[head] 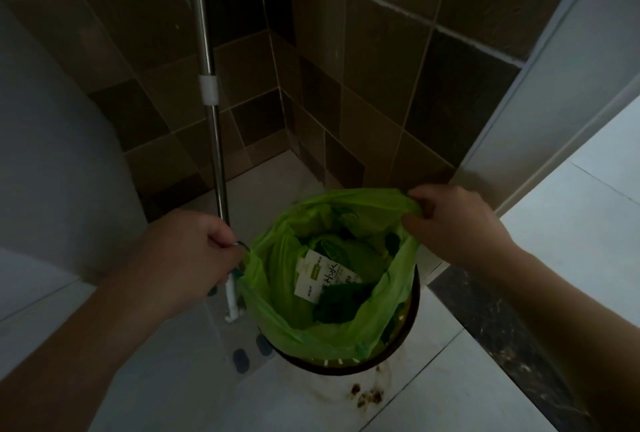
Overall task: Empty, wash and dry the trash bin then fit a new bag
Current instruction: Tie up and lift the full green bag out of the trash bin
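A green plastic bag (332,334) stands open in a round dark trash bin (414,303) on the tiled floor. Inside the bag lie a white carton with green print (318,275) and crumpled green and dark waste. My left hand (187,255) is closed on the bag's left edge. My right hand (457,223) pinches the bag's far right edge and holds it lifted above the bin's rim. The bag's top is pulled free of the rim on both sides.
A metal mop pole (209,92) leans in the tiled corner just left of the bin, right beside my left hand. A white rounded fixture (52,154) fills the left. A door frame (540,95) rises on the right. Brown stains (367,397) mark the floor.
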